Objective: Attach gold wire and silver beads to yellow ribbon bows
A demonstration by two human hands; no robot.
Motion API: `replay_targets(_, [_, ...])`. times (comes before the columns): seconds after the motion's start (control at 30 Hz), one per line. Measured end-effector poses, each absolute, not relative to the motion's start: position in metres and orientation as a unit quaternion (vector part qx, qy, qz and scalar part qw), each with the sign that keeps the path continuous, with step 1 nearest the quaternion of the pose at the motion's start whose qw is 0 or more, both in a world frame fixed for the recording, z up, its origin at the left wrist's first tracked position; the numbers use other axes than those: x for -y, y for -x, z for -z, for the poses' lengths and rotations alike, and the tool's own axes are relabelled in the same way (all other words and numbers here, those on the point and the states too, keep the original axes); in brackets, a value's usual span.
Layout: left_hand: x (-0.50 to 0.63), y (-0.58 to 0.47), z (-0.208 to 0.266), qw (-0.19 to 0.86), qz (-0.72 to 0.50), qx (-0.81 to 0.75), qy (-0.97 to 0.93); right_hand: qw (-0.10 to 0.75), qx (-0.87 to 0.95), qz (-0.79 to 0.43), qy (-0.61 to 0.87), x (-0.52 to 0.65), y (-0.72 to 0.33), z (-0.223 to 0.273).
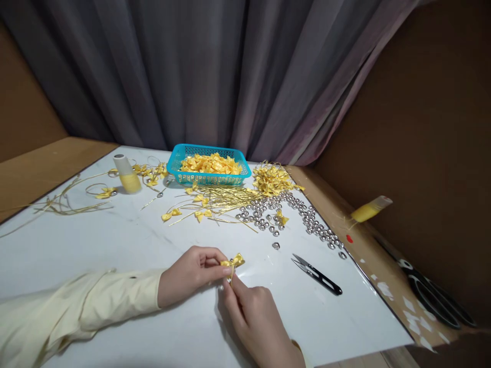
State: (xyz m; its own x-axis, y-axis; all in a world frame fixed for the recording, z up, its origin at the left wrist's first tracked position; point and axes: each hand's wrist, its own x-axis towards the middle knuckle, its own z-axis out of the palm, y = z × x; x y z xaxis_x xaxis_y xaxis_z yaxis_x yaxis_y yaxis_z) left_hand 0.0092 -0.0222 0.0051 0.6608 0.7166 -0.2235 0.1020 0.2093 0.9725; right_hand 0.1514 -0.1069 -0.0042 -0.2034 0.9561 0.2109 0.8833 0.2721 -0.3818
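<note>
A small yellow ribbon bow (pixel 238 259) is pinched between the thumb and fingers of my left hand (pixel 194 276). From its middle a thin gold cord (pixel 232 273) runs down to my right hand (pixel 255 312), whose thumb and forefinger are closed on it just below the bow. A tiny shiny bit shows at those fingertips, too small to make out. Black thread snips (pixel 318 276) lie to the right of my hands. Farther off are loose silver beads (pixel 264 207), a bundle of gold cords (pixel 226 197) and several loose yellow bows (pixel 172 214).
At the back stands a blue basket (pixel 209 179) full of yellow bows, beside a pile of corded bows (pixel 270 179). A yellow glue bottle (pixel 128 176) stands at left; another bottle (pixel 370 209) is at right. Large scissors (pixel 433 296) lie by paper scraps (pixel 385 290) beyond the board's right edge.
</note>
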Motion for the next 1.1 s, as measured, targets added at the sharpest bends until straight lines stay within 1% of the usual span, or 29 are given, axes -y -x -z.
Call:
replay_targets(0.17, [0.023, -0.008, -0.005, 0.685, -0.235, -0.353, -0.592, 0.241, 0.764, -0.096, 0.591, 0.113, -0.163, 0.005])
replay_targets(0.3, [0.022, -0.008, -0.006, 0.668, -0.243, -0.363, -0.602, 0.270, 0.782, -0.084, 0.556, 0.119, -0.175, 0.003])
replay_targets(0.47, [0.022, -0.008, -0.004, 0.652, -0.244, -0.365, -0.617, 0.353, 0.783, -0.078, 0.507, 0.122, -0.178, -0.001])
replay_targets(0.53, [0.023, -0.008, -0.004, 0.653, -0.245, -0.358, -0.622, 0.403, 0.760, -0.140, 0.490, 0.122, -0.175, -0.003])
replay_targets(0.6, [0.024, -0.008, -0.003, 0.643, -0.241, -0.357, -0.633, 0.470, 0.691, -0.252, 0.488, 0.122, -0.169, -0.006])
replay_targets(0.7, [0.026, -0.007, -0.004, 0.620, -0.223, -0.364, -0.658, 0.580, 0.504, -0.433, 0.471, 0.118, -0.160, -0.010])
replay_targets(0.77, [0.028, -0.007, -0.005, 0.611, -0.210, -0.361, -0.672, 0.622, 0.390, -0.519, 0.437, 0.113, -0.156, -0.013])
replay_targets(0.83, [0.029, -0.007, -0.005, 0.605, -0.204, -0.359, -0.681, 0.638, 0.312, -0.571, 0.412, 0.109, -0.154, -0.015])
replay_targets(0.9, [0.030, -0.007, -0.005, 0.596, -0.202, -0.359, -0.689, 0.638, 0.272, -0.591, 0.413, 0.105, -0.153, -0.016])
replay_targets(1.03, [0.031, -0.006, -0.005, 0.587, -0.205, -0.356, -0.698, 0.604, 0.285, -0.591, 0.452, 0.105, -0.150, -0.010])
replay_targets(1.1, [0.032, -0.006, -0.005, 0.587, -0.209, -0.354, -0.698, 0.590, 0.318, -0.563, 0.483, 0.108, -0.147, -0.006])
